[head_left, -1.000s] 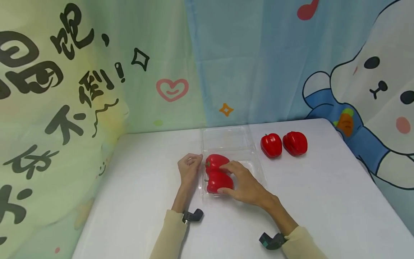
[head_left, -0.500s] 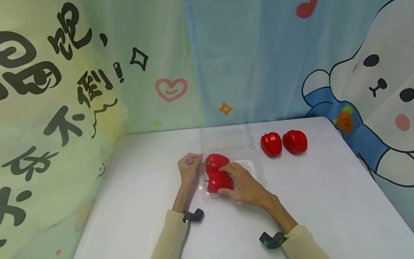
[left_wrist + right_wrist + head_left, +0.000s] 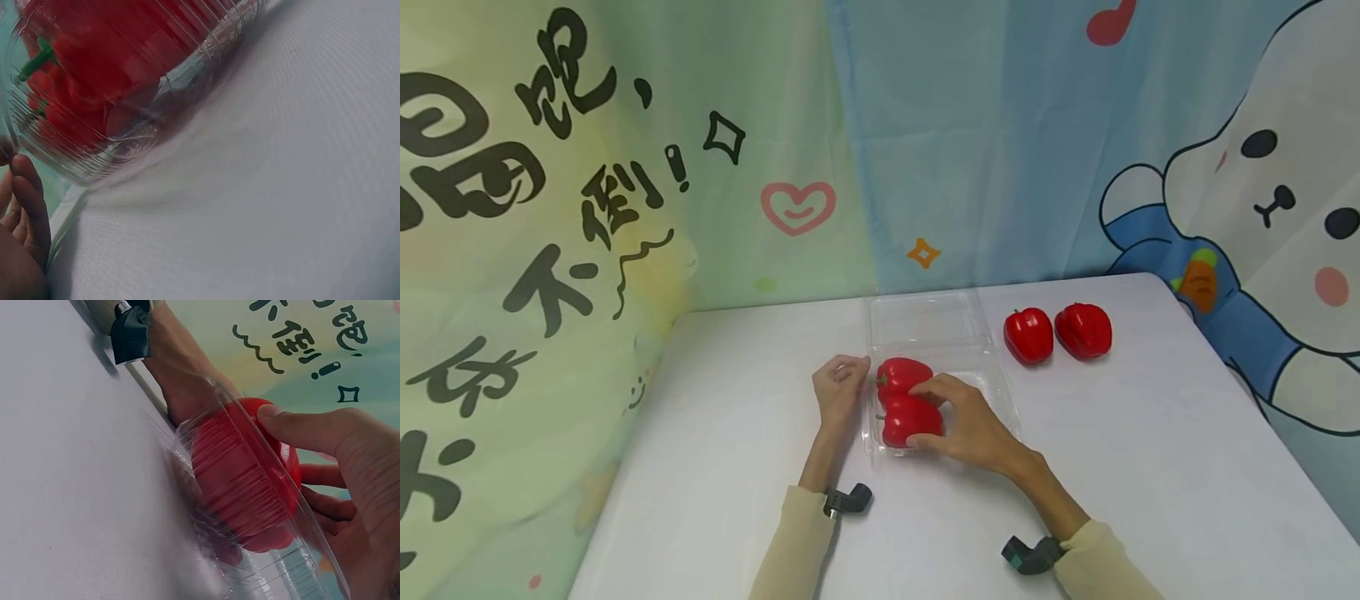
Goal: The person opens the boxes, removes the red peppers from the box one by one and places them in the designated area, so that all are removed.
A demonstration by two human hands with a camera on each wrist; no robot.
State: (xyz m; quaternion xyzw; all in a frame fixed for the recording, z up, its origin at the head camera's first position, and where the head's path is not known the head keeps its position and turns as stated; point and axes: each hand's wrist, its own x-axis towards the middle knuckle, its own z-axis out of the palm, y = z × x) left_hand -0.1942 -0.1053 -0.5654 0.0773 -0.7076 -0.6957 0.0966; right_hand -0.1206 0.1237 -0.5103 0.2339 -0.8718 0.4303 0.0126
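Note:
In the head view, an opened clear plastic clamshell container (image 3: 1003, 408) lies on the white table, its lid folded back. Two red bell peppers sit in its left half, one behind the other. My right hand (image 3: 973, 425) holds the nearer bell pepper (image 3: 910, 421), thumb on the near side and fingers at the far side. Behind that is the farther bell pepper (image 3: 901, 375), close to my right fingertips. My left hand (image 3: 838, 387) pinches the container's left rim; the left wrist view shows its fingertips (image 3: 25, 167) at the plastic edge. A green stem (image 3: 37, 59) shows through the wall.
Two more red bell peppers, a left one (image 3: 1029, 337) and a right one (image 3: 1083, 331), stand to the right of the container's lid (image 3: 925, 321). A printed curtain (image 3: 985, 150) hangs behind the table (image 3: 730, 467). Both wrists carry small dark cameras.
The nearer bell pepper and my right hand have shifted very slightly to the right. My left hand keeps its place at the container's rim.

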